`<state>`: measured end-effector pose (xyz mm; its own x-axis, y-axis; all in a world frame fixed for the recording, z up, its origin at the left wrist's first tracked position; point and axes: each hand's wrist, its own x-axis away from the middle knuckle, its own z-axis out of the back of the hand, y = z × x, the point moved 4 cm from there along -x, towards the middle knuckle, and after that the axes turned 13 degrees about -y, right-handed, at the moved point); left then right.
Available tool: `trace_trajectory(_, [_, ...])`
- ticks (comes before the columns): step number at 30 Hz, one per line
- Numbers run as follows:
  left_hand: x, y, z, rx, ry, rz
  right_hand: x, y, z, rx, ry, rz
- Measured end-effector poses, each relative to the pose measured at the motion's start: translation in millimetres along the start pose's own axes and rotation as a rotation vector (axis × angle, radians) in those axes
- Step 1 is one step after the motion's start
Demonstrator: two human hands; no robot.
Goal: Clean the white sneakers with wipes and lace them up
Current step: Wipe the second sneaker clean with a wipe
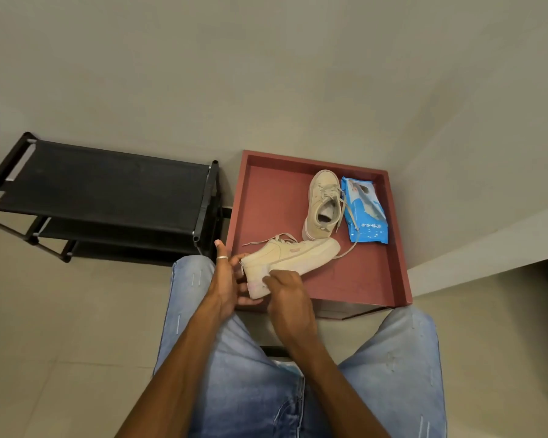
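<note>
One beige-white sneaker point(293, 252) lies on its side, sole toward me, over the near left corner of the red tray point(398, 248). My left hand point(227, 279) grips its near end, thumb raised. My right hand point(287, 297) curls its fingers over the sole's pale pinkish edge; I cannot see whether a wipe is under them. A loose lace trails from this sneaker. The second sneaker point(325, 202) stands upright in the tray, laced, opening up. A blue pack of wipes point(365, 213) lies flat just to its right.
A black shoe rack point(108, 191) stands to the left of the tray, against the wall. The tray sits in a corner, with walls behind it and to the right. My knees in blue jeans point(393, 374) flank the tray's front edge.
</note>
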<state>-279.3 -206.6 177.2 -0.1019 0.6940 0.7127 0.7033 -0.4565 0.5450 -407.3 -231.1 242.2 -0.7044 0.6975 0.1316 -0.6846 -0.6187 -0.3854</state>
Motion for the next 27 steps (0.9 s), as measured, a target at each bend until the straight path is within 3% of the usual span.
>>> trace_trajectory(3, [3,0,0,-0.004,0.002,0.008,-4,2,0,-0.018,0.049,-0.046])
trace_trajectory(11, [-5,-1,3,0.027,0.021,-0.06,4,-33,-29,0.105,-0.1,0.241])
trace_trajectory(19, [4,-2,-1,-0.044,0.025,0.01,-7,31,-4,-0.158,0.108,-0.091])
trace_trajectory(27, [0,-1,-1,0.034,0.036,-0.031,12,-25,-15,0.06,-0.067,0.306])
